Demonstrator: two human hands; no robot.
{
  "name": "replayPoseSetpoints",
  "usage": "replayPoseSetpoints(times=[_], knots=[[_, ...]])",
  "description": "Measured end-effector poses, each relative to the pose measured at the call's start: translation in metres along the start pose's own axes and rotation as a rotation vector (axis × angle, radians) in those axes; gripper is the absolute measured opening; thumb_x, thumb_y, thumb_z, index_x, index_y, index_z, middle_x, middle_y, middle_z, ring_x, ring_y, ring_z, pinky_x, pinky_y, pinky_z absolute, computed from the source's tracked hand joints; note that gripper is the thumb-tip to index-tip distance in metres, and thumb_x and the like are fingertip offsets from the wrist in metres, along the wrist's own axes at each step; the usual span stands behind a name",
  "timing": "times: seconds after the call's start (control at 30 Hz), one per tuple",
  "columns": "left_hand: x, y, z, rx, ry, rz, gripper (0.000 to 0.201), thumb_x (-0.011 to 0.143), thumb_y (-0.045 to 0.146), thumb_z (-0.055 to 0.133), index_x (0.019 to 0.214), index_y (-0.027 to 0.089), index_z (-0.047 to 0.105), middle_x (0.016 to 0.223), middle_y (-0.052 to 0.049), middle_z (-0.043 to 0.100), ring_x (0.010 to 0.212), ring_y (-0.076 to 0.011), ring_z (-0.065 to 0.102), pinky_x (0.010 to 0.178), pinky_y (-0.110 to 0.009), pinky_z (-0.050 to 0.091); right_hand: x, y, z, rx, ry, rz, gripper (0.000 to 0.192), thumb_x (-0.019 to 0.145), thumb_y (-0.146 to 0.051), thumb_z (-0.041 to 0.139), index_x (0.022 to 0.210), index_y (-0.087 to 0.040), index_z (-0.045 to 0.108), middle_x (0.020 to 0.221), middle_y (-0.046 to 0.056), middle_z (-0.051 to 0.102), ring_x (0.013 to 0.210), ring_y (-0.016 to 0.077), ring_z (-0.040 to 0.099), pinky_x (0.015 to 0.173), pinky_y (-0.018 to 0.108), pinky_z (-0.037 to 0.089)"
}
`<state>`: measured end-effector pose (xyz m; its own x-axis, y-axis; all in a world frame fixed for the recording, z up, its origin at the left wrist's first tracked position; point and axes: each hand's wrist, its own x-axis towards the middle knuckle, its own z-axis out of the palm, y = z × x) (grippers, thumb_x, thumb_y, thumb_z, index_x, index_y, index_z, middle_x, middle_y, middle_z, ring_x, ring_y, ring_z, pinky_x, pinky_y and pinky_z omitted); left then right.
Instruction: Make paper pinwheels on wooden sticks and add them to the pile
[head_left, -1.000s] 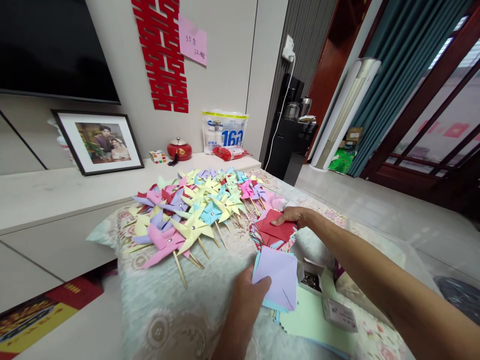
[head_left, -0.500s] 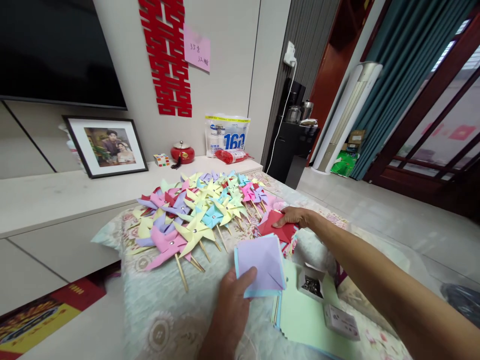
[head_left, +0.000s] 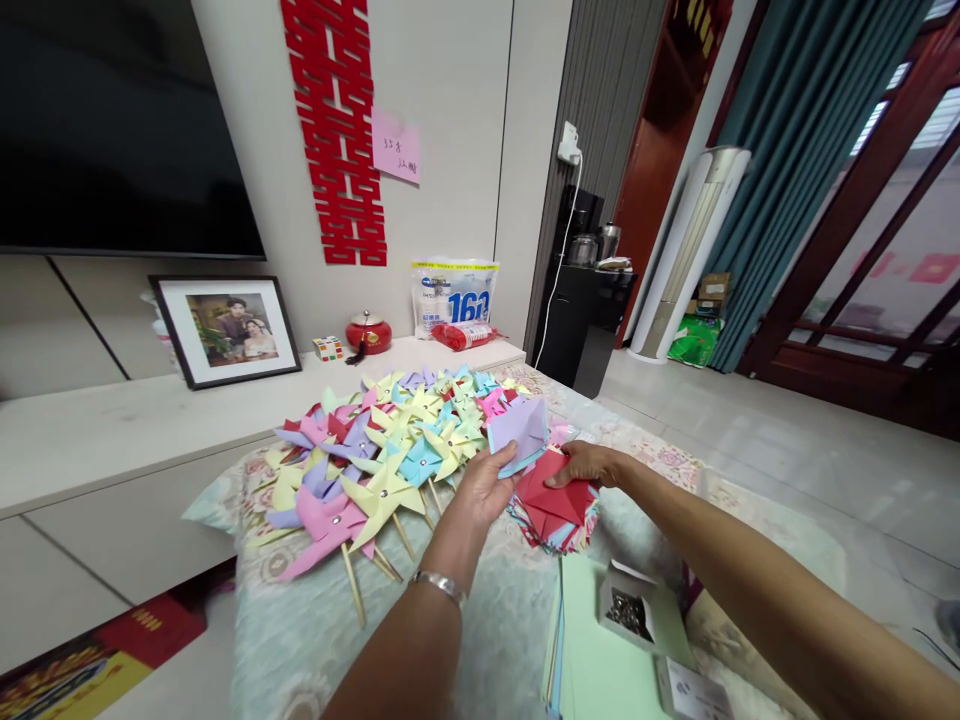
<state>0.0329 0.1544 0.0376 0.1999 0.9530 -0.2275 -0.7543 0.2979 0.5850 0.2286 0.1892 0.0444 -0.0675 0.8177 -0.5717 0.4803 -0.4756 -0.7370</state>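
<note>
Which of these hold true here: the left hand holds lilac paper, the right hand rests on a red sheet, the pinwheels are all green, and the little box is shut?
1. The left hand holds a lilac paper. True.
2. The right hand rests on a red sheet atop a paper stack. True.
3. The pinwheels are all green. False: they are yellow, pink, purple, blue and red.
4. The little box is shut. False: it stands open, with small dark bits inside.
</note>
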Motion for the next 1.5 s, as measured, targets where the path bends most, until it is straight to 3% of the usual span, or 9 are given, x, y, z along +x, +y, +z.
replayPoseSetpoints(times=[0.23,0.6,0.73,0.9,1.17,1.3,1.5], knots=[[0.038,-0.008,-0.002,0.028,0.021,-0.038,0.028,0.071,0.003,0.070,0.095,0.016,0.069,0.081,-0.006,0.076,0.093,-0.0257,0.072,0.090,-0.037,0.054,0.000,0.000,-0.003,-0.006,-0.008,-0.002,0.070,0.039,-0.017,0.097,0.100,-0.019,0.061,0.094,0.007,0.076,0.090,0.0293,0.074,0.067,0.031,0.063],[0.044,-0.009,-0.010,0.015,0.042,-0.041,0.024,0.072,0.002,0.070,0.092,0.014,0.070,0.088,-0.010,0.075,0.106,-0.0315,0.068,0.094,-0.043,0.053,-0.024,0.005,-0.039,0.027,-0.099,-0.084,0.071,0.048,-0.024,0.095,0.110,-0.019,0.062,0.107,0.009,0.075,0.095,0.0285,0.073,0.076,0.033,0.063],[0.028,-0.005,-0.005,-0.022,0.108,0.003,0.030,0.073,-0.001,0.068,0.097,0.016,0.070,0.091,-0.007,0.076,0.108,-0.0268,0.068,0.097,-0.038,0.052,-0.036,0.015,-0.060,0.002,-0.059,-0.122,0.067,0.052,-0.027,0.094,0.110,-0.018,0.062,0.107,0.010,0.075,0.092,0.0275,0.074,0.074,0.032,0.062],[-0.019,-0.008,-0.005,-0.077,0.201,0.039,0.034,0.076,-0.001,0.066,0.106,0.015,0.068,0.092,-0.006,0.076,0.101,-0.0242,0.070,0.096,-0.038,0.054,-0.047,0.032,-0.071,0.065,-0.065,-0.149,0.066,0.054,-0.034,0.093,0.109,-0.018,0.061,0.106,0.010,0.076,0.090,0.0265,0.074,0.075,0.032,0.062],[-0.095,-0.055,-0.023,-0.088,0.302,-0.006,0.040,0.081,0.000,0.062,0.119,0.014,0.064,0.094,-0.008,0.077,0.086,-0.0193,0.074,0.087,-0.033,0.059,-0.047,0.046,-0.060,0.012,-0.103,0.064,0.063,0.048,-0.034,0.095,0.099,-0.017,0.063,0.097,0.010,0.077,0.090,0.0257,0.075,0.074,0.031,0.062],[-0.104,-0.070,-0.030,-0.076,0.285,-0.015,0.040,0.080,-0.001,0.062,0.117,0.013,0.064,0.094,-0.008,0.077,0.079,-0.0176,0.074,0.075,-0.027,0.062,-0.046,0.045,-0.060,-0.162,-0.034,0.117,0.066,0.051,-0.033,0.094,0.107,-0.018,0.063,0.106,0.011,0.075,0.090,0.0263,0.074,0.069,0.031,0.061],[-0.100,-0.071,-0.032,-0.046,0.276,-0.035,0.037,0.079,-0.002,0.063,0.114,0.012,0.064,0.095,-0.009,0.076,0.079,-0.0187,0.074,0.072,-0.030,0.063,-0.054,0.029,-0.064,-0.503,0.078,0.116,0.083,0.059,-0.040,0.088,0.132,-0.019,0.057,0.123,0.014,0.068,0.101,0.0301,0.069,0.072,0.035,0.059]])
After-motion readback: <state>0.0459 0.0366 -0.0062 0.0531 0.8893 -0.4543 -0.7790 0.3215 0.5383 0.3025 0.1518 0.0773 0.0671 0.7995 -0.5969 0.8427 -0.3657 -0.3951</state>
